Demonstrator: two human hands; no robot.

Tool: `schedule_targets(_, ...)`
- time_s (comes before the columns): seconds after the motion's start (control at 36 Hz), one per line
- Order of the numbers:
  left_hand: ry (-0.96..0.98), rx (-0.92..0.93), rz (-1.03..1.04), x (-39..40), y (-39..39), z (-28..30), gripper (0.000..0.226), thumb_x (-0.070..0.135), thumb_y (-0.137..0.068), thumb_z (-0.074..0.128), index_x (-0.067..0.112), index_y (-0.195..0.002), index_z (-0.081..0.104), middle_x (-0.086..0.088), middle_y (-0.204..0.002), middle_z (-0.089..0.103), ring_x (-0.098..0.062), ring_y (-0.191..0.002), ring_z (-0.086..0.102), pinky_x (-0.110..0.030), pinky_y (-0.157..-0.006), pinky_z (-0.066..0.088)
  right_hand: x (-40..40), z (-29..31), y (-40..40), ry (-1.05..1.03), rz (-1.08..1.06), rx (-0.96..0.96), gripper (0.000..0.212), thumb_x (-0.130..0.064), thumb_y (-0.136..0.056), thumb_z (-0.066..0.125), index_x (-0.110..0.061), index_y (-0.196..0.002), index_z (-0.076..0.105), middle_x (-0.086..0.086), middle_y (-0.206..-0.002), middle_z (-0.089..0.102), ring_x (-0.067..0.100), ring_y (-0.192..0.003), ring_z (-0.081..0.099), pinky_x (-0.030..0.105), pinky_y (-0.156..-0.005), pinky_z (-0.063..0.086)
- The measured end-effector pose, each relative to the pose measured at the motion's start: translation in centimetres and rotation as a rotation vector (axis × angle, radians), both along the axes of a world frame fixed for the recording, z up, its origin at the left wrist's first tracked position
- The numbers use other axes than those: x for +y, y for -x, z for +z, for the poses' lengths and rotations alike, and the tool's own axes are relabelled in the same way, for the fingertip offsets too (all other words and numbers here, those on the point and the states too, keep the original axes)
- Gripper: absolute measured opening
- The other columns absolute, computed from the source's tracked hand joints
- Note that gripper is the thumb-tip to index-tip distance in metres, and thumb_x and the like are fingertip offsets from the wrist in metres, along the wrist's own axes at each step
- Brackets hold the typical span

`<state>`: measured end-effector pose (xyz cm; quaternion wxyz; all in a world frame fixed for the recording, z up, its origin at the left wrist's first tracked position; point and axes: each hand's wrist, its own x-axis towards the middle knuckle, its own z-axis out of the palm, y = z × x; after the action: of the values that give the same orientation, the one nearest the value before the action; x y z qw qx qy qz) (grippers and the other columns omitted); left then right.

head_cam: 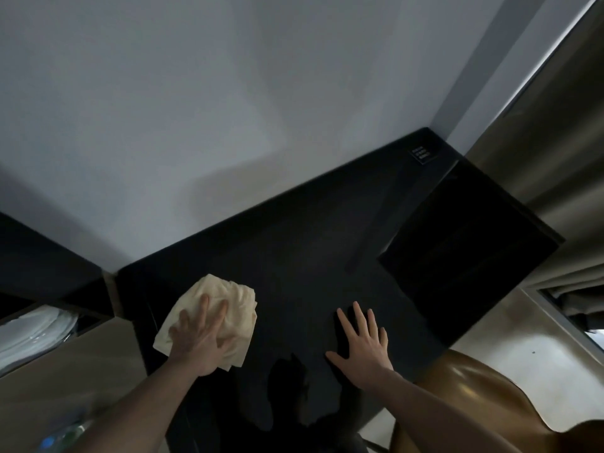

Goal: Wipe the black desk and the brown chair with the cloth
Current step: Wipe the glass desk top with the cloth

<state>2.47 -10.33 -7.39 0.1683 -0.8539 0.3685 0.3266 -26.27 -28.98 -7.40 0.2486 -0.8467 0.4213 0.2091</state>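
From the head camera the black bench [294, 256] runs along a pale wall [196, 109], its back edge flush against that wall and its far right corner meeting a grey curtain [555, 142]; its left end butts against a dark shelf unit [49, 263] that holds a stack of white plates [32, 331]; much of the middle of the top, between the two hands and the wall, lies bare and glossy, catching a dim reflection near the front edge; a black panel [467, 256] lies on the right part of the top, reaching to the right edge; near the far right corner a small square label [421, 153] carries pale lettering, too small to read; the cloth [225, 299] is cream-coloured, crumpled and folded in loose layers, lying flat on the left part of the bench near its left end; the left hand [199, 341] presses down on it with fingers [204, 308] straight and spread, the cloth's edges showing beyond them; the right hand [362, 344] rests flat on the bare top just right of the cloth, fingers straight and apart, holding nothing; the brown chair [474, 397], smooth and shiny, sits at the lower right, close against the front edge of the bench beneath the right forearm.
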Motion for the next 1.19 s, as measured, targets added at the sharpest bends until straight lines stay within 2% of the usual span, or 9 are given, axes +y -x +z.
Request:
schedule_targets(0.17,0.032,0.044,0.092,-2.2,0.4,-1.1,0.087,0.066,-0.099,0.028,0.030,-0.152,-0.030,0.000,-0.156,-0.044,-0.049,-0.149,-0.016,-0.063,-0.120,0.008,-6.5,-0.1,0.7,0.012,0.048,-0.016,0.093,-0.069,-0.094,0.047,-0.040,-0.160,-0.011,-0.004,-0.166,-0.028,0.031,-0.153,-0.025,0.058,-0.124,-0.007)
schedule_targets(0.33,-0.011,0.038,0.137,-7.6,1.2,-1.3,0.086,0.062,-0.102,0.027,0.024,-0.145,-0.037,-0.004,-0.156,-0.044,-0.051,-0.147,-0.023,-0.065,-0.119,0.003,-14.7,-1.3,2.0,0.027,0.126,-0.003,0.094,-0.070,-0.093,0.046,-0.040,-0.160,-0.013,-0.005,-0.165,-0.031,0.031,-0.152,-0.026,0.060,-0.123,-0.009)
schedule_targets(0.47,0.000,0.051,0.176,-14.6,2.4,-1.5,0.084,0.064,-0.100,0.024,0.032,-0.147,-0.037,-0.005,-0.157,-0.042,-0.055,-0.144,-0.025,-0.069,-0.117,0.003,-20.0,-2.0,3.2,0.000,0.212,0.063,0.096,-0.081,-0.089,0.038,-0.046,-0.155,-0.022,-0.006,-0.161,-0.039,0.031,-0.148,-0.036,0.064,-0.119,-0.012)
schedule_targets(0.56,0.010,0.049,0.186,-18.9,3.1,-1.7,0.082,0.074,-0.093,0.011,0.035,-0.150,-0.034,-0.006,-0.159,-0.039,-0.056,-0.145,-0.021,-0.072,-0.115,0.007,-22.0,-2.2,3.2,-0.014,0.310,0.107,0.097,-0.085,-0.087,0.033,-0.047,-0.151,-0.029,-0.006,-0.157,-0.045,0.034,-0.144,-0.040,0.066,-0.118,-0.012)
schedule_targets(0.69,-0.021,0.061,0.133,-24.8,4.2,-0.7,0.081,0.056,-0.102,0.033,0.036,-0.153,-0.028,-0.006,-0.159,-0.039,-0.056,-0.144,-0.022,-0.070,-0.116,0.010,-23.5,-2.7,3.1,-0.028,0.386,0.139,0.099,-0.089,-0.084,0.028,-0.047,-0.146,-0.037,-0.005,-0.152,-0.052,0.035,-0.141,-0.045,0.068,-0.115,-0.017)
schedule_targets(0.78,-0.036,0.106,0.140,-24.8,4.1,0.2,0.078,0.058,-0.103,0.027,0.038,-0.151,-0.032,0.000,-0.158,-0.041,-0.051,-0.146,-0.025,-0.067,-0.118,0.007,-23.6,-2.5,3.1,-0.029,0.395,0.137,0.099,-0.088,-0.085,0.028,-0.046,-0.148,-0.035,-0.004,-0.152,-0.052,0.035,-0.141,-0.045,0.067,-0.114,-0.018)
schedule_targets(0.92,0.005,0.096,0.144,-21.9,5.3,1.4,0.083,0.054,-0.105,0.027,0.025,-0.130,-0.046,0.004,-0.142,-0.053,-0.040,-0.146,-0.033,-0.060,-0.122,-0.005,-23.8,-1.6,3.5,-0.037,0.369,0.100,0.097,-0.083,-0.088,0.033,-0.044,-0.154,-0.025,-0.008,-0.156,-0.044,0.032,-0.148,-0.035,0.063,-0.119,-0.012)
schedule_targets(1.06,0.060,0.085,0.160,-19.0,5.1,1.4,0.083,0.061,-0.102,0.027,0.035,-0.140,-0.042,0.003,-0.152,-0.049,-0.038,-0.148,-0.028,-0.060,-0.123,0.000,-24.7,0.1,4.7,-0.016,0.353,0.116,0.097,-0.078,-0.090,0.040,-0.042,-0.157,-0.020,-0.006,-0.161,-0.037,0.032,-0.151,-0.029,0.061,-0.122,-0.008)
schedule_targets(1.19,0.089,0.083,0.184,-20.4,4.8,2.1,0.080,0.065,-0.100,0.025,0.047,-0.133,-0.046,0.005,-0.152,-0.048,-0.040,-0.151,-0.021,-0.062,-0.121,0.009,-26.1,0.7,5.4,-0.007,0.234,0.141,0.100,-0.078,-0.088,0.044,-0.041,-0.158,-0.017,-0.004,-0.164,-0.034,0.034,-0.151,-0.028,0.064,-0.121,-0.005)
